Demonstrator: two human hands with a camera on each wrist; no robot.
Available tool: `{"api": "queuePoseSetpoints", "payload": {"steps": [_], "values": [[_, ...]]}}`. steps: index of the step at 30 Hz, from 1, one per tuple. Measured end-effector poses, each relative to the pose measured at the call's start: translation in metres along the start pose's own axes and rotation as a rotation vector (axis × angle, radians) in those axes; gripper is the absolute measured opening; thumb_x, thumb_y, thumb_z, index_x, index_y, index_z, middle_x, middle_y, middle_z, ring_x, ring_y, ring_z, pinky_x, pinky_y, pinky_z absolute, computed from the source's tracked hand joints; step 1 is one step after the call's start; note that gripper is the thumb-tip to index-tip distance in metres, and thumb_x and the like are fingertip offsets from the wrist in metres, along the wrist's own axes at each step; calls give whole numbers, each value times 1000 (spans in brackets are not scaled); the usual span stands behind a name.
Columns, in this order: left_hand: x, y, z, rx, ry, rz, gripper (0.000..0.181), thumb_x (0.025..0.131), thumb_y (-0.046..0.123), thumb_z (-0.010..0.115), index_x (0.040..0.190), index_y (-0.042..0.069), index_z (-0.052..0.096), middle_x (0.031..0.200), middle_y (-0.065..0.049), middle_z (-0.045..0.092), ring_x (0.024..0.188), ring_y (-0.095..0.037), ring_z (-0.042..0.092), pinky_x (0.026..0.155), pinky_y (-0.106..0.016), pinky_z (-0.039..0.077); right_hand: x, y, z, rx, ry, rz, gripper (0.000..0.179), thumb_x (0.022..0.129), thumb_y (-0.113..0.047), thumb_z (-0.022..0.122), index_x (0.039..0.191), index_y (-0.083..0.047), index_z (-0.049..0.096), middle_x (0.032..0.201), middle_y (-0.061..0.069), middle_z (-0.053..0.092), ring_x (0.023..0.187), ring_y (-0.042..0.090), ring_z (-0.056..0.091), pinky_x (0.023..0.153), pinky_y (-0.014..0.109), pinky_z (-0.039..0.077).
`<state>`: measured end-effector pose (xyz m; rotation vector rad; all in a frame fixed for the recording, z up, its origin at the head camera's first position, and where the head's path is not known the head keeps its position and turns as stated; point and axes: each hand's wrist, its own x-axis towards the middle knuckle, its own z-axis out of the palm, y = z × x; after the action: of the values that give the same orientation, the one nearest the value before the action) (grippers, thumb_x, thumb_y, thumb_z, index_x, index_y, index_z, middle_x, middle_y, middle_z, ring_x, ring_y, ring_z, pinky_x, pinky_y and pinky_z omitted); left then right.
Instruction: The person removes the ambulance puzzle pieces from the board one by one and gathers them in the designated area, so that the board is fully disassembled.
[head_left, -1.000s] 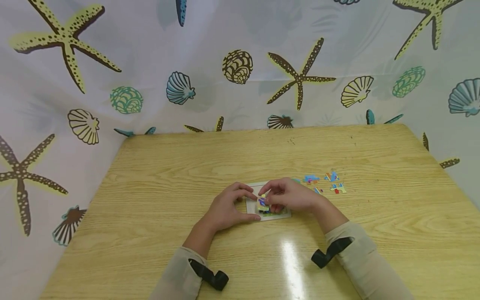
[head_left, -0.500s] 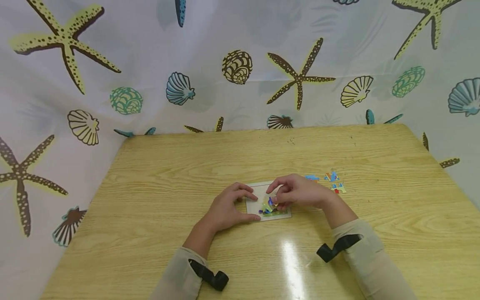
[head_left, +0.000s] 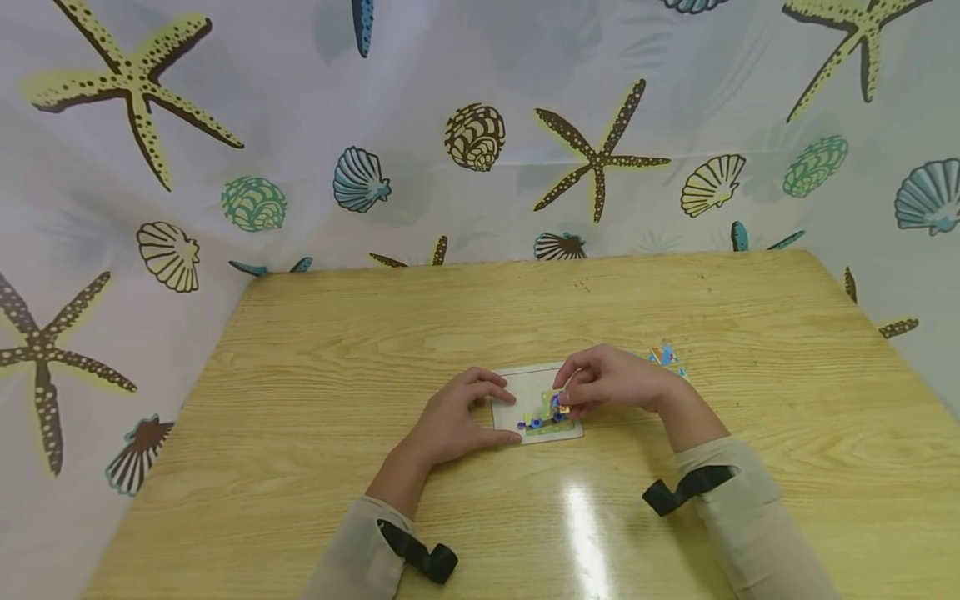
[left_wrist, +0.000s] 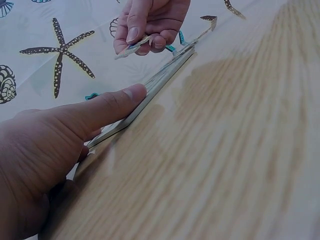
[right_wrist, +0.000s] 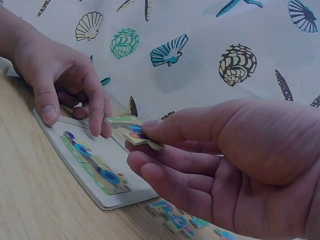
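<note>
My right hand (head_left: 618, 379) pinches a small jigsaw piece (right_wrist: 131, 131) between thumb and fingers, tilted above the puzzle board (right_wrist: 131, 201). That board (head_left: 501, 422) is a shallow white tray with a raised rim. Joined pieces (right_wrist: 95, 162) with a green strip and blue round shapes lie along its near side. My left hand (head_left: 457, 417) spans the board's left end, its thumb (left_wrist: 117, 104) resting on the near rim and its fingers reaching over the far part. The left fingers are mostly hidden in the left wrist view.
Loose jigsaw pieces (head_left: 664, 355) lie on the wooden table (head_left: 360, 333) beyond the right hand, partly covered by it. More loose pieces (right_wrist: 172, 220) show beside the board in the right wrist view. A shell-and-starfish patterned cloth (head_left: 420, 75) hangs behind the table.
My right hand has moved right and slightly away across the board with the jigsaw piece in its fingers, uncovering the joined pieces and covering more loose ones. My left hand has stayed put.
</note>
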<state>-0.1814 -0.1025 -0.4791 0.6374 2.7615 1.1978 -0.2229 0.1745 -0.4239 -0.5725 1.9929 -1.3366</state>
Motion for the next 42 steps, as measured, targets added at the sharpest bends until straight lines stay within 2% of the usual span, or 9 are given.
{"api": "queuePoseSetpoints", "payload": {"steps": [8,21,33,42], "values": [[0,-1,1,-6,-7,-9,44,69,46,90,106,26,76,125,9,60,118,-14,57,97,-36,50,-2,6,-7,53,17,20,22,94,-10,68,109,5,63,93,9,72,82,20,72,81,39,60],[0,0,1,3,-2,-3,42,69,43,91,104,26,76,126,9,60,118,-14,58,98,-36,50,-9,11,-18,41,3,43,23,92,-7,70,108,7,63,95,7,68,86,18,72,81,37,60],[0,-1,1,-2,1,-5,42,68,43,91,104,26,76,126,9,60,117,-13,58,97,-35,51,-18,13,-32,-29,66,85,22,91,-9,72,106,5,64,95,8,71,84,19,72,79,36,61],[-1,1,0,-5,-3,-16,43,68,43,92,104,26,77,126,9,60,118,-13,57,97,-36,50,-21,14,-33,-107,41,139,16,91,-8,71,103,2,66,87,6,74,79,16,70,74,33,60]]}}
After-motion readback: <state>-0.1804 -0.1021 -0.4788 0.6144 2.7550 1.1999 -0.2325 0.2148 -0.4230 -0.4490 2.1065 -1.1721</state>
